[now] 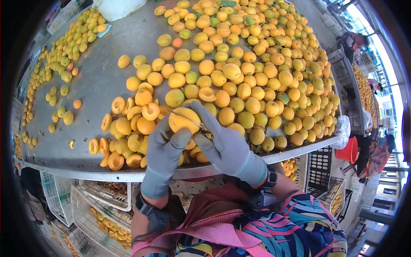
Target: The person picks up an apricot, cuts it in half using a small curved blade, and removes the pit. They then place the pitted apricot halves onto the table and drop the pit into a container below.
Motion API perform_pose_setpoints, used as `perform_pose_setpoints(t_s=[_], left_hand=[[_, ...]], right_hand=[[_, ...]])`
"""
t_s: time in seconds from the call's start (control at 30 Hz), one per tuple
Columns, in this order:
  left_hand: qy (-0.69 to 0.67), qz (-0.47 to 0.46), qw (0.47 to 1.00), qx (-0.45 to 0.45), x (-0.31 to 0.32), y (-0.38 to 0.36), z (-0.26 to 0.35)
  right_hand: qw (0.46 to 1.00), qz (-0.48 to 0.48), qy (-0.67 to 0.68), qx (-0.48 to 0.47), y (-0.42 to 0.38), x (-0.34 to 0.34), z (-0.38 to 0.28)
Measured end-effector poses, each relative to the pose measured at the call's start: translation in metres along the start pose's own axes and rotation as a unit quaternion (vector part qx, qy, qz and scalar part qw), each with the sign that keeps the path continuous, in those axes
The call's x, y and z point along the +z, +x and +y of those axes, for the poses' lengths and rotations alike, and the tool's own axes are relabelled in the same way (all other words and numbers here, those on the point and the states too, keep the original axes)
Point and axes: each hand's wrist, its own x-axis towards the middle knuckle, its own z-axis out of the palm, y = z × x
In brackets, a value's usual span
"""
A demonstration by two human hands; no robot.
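Fingers of the left hand (164,146) are closed around an apricot (182,123) at the centre of the view, and a knife (207,132) is gripped by the right hand (227,146), its blade laid across the apricot. Halves (150,111) are piled at nine o'clock from it; whole apricots (244,91) are spread from eleven to three o'clock on the worktop (98,90)

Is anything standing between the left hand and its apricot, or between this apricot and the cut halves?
Nothing visible separates the left hand from the apricot; the knife lies across it. Toward the cut halves, only that hand's fingers intervene.
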Motion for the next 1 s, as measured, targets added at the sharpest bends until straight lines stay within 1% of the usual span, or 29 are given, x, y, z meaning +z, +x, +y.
perform_pose_setpoints(t_s=[0.03, 0.1, 0.13, 0.2, 0.23, 0.27, 0.3, 0.33, 0.4, 0.43, 0.47, 0.5, 0.53, 0.6, 0.63, 0.7, 0.73, 0.8, 0.83, 0.87, 0.9, 0.93, 1.0], left_hand=[[0.0, 0.001, 1.0, -0.001, 0.002, 0.0, 0.007], [0.151, -0.006, 0.988, 0.015, 0.002, 0.001, 0.017], [0.152, -0.006, 0.988, 0.012, 0.001, 0.001, 0.016], [0.096, 0.011, 0.995, 0.007, -0.003, 0.002, 0.011], [0.097, 0.01, 0.995, 0.006, -0.006, 0.001, 0.004], [-0.001, 0.023, 0.999, -0.025, -0.012, 0.001, -0.005], [-0.1, 0.037, 0.993, -0.056, -0.012, 0.001, -0.007], [-0.1, 0.036, 0.993, -0.055, -0.012, -0.001, -0.008], [-0.04, 0.06, 0.995, -0.062, -0.007, -0.005, -0.004], [-0.042, 0.062, 0.995, -0.063, -0.004, -0.006, 0.002], [0.053, 0.043, 0.998, -0.017, -0.001, -0.005, 0.01], [0.149, 0.021, 0.988, 0.027, 0.0, -0.004, 0.014], [0.149, 0.021, 0.988, 0.024, -0.001, -0.004, 0.014], [0.224, 0.016, 0.974, 0.032, -0.006, -0.003, 0.015], [0.224, 0.016, 0.974, 0.031, -0.008, -0.003, 0.011], [0.066, 0.03, 0.997, -0.002, -0.013, -0.002, 0.001], [0.066, 0.029, 0.997, -0.002, -0.011, -0.003, -0.001], [-0.112, 0.055, 0.987, -0.102, -0.006, -0.005, -0.004], [-0.113, 0.056, 0.987, -0.102, -0.006, -0.005, -0.004], [-0.013, 0.035, 0.998, -0.045, -0.007, -0.006, -0.003], [0.089, 0.013, 0.996, 0.012, -0.007, -0.006, 0.0], [0.089, 0.013, 0.996, 0.011, -0.005, -0.005, 0.005], [0.258, 0.043, 0.964, 0.053, 0.001, -0.003, 0.015]], right_hand=[[1.0, -0.001, 0.001, 0.0, 0.001, -0.003, 0.002], [0.995, -0.085, -0.034, 0.024, 0.003, -0.008, 0.005], [0.996, -0.085, -0.033, 0.026, 0.004, -0.008, 0.003], [0.997, -0.068, -0.015, 0.013, 0.008, -0.008, 0.0], [0.998, -0.067, -0.014, 0.013, 0.007, -0.003, 0.002], [0.999, -0.036, -0.008, 0.002, 0.006, 0.003, 0.007], [1.0, -0.005, -0.002, -0.01, 0.005, 0.007, 0.009], [1.0, -0.005, -0.002, -0.01, 0.005, 0.006, 0.009], [1.0, 0.003, 0.006, -0.015, 0.003, 0.006, 0.008], [1.0, 0.0, 0.006, -0.014, 0.003, 0.003, 0.006], [0.999, -0.032, -0.005, -0.004, 0.003, -0.002, 0.003], [0.998, -0.063, -0.016, 0.007, 0.003, -0.005, 0.001], [0.998, -0.063, -0.014, 0.009, 0.004, -0.005, 0.0], [0.996, -0.083, -0.023, 0.034, 0.006, -0.004, 0.0], [0.996, -0.083, -0.022, 0.035, 0.007, -0.003, 0.0], [0.999, -0.043, -0.026, 0.005, 0.007, 0.0, -0.001], [0.999, -0.042, -0.026, 0.005, 0.006, 0.004, 0.001], [1.0, 0.008, -0.021, -0.001, 0.004, 0.011, 0.006], [1.0, 0.006, -0.022, -0.001, 0.003, 0.009, 0.007], [1.0, 0.006, -0.018, -0.022, 0.003, 0.005, 0.006], [0.999, 0.008, -0.013, -0.042, 0.002, 0.003, 0.006], [0.999, 0.008, -0.012, -0.041, 0.002, 0.004, 0.006], [0.998, -0.032, -0.049, -0.007, 0.001, 0.005, 0.006]])
